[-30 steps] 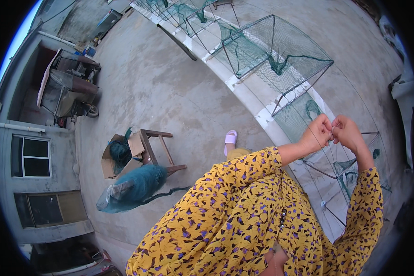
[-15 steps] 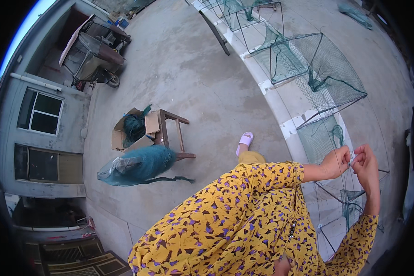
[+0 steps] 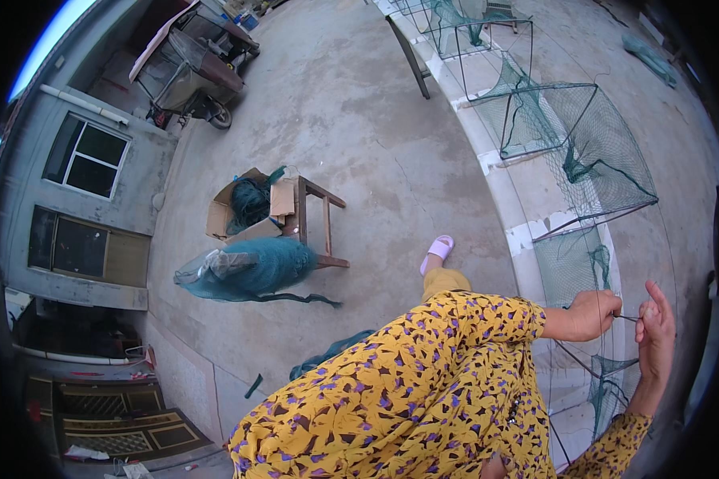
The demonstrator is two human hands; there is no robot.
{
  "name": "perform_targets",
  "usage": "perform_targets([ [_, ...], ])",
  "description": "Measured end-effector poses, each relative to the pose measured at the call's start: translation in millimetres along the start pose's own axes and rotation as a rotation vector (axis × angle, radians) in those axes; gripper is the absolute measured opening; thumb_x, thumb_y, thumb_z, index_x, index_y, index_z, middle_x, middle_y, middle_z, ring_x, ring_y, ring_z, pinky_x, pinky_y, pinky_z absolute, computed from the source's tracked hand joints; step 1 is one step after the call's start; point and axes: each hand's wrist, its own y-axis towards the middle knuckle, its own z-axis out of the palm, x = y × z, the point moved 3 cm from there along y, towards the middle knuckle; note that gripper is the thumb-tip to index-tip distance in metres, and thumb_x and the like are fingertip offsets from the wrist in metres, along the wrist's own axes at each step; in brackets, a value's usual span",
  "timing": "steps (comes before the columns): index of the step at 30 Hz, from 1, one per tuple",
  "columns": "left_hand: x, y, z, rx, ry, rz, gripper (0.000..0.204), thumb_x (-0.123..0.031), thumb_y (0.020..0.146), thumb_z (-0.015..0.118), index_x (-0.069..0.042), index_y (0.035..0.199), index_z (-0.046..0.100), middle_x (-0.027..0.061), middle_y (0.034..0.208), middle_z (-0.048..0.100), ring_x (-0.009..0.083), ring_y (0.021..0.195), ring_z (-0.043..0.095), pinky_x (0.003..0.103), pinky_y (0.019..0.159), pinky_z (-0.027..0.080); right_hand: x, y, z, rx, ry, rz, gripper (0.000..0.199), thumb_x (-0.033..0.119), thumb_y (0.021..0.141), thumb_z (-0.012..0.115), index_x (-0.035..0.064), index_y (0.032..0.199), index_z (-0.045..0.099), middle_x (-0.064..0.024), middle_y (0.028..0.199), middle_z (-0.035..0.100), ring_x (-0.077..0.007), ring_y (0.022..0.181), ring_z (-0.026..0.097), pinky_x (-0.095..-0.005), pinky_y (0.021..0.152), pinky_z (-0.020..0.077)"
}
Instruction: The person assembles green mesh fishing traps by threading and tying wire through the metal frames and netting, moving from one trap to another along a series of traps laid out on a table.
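Observation:
A short dark cord point(image 3: 629, 318) is stretched between my two hands at the right. My left hand point(image 3: 591, 315) is closed in a fist around one end. My right hand point(image 3: 655, 329) pinches the other end, with its index finger pointing up. Below and beyond them runs a long green mesh net trap point(image 3: 570, 259) with dark square frames, spread along a white-topped bench point(image 3: 523, 247). Thin lines pass close by my hands. Whether the cord is tied to the net is hidden.
To the left, a wooden stool point(image 3: 326, 227) bears a cardboard box point(image 3: 220, 219) of dark green netting. A bundled blue-green net point(image 3: 276, 267) hangs beside it. More netting point(image 3: 331, 351) lies on the floor near my side. A three-wheeled vehicle point(image 3: 192, 76) stands far left.
My hands have drawn apart from close together, and the cord now shows taut between them. The view has shifted, bringing the netting on the floor into sight.

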Motion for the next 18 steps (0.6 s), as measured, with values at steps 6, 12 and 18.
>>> perform_targets([
  [6,-4.5,4.3,14.4,0.054,-0.052,0.045,0.010,-0.007,0.068,0.055,-0.008,0.077,0.059,0.0083,0.077,0.057,0.0290,0.078,0.057,0.039,0.065,0.045,-7.6,-14.9,-24.5,-0.037,0.107,0.014,0.015,0.016,0.088,0.053,0.0044,0.092,0.046,-0.0002,0.074,0.048,-0.0025,0.053,0.045,-0.0133,0.046,0.0363],
  [12,3.6,12.1,-13.7,0.013,-0.025,-0.027,0.014,-0.006,0.071,0.058,-0.005,0.083,0.064,0.0093,0.074,0.061,0.0194,0.060,0.058,0.029,0.056,0.046,8.9,-0.4,-1.6,0.020,-0.070,-0.026,0.020,0.024,0.091,0.046,0.0045,0.090,0.046,-0.0052,0.079,0.057,-0.0091,0.066,0.057,-0.0180,0.050,0.0414],
  [18,6.1,17.1,5.2,0.158,-0.012,-0.002,0.017,-0.006,0.073,0.060,-0.005,0.089,0.066,0.0053,0.069,0.061,0.0093,0.056,0.052,0.023,0.054,0.044,18.9,-29.4,-0.6,-0.145,-0.260,-0.143,0.015,0.019,0.088,0.048,0.0046,0.089,0.048,0.0017,0.059,0.050,-0.0036,0.049,0.045,-0.0169,0.044,0.0356],
])
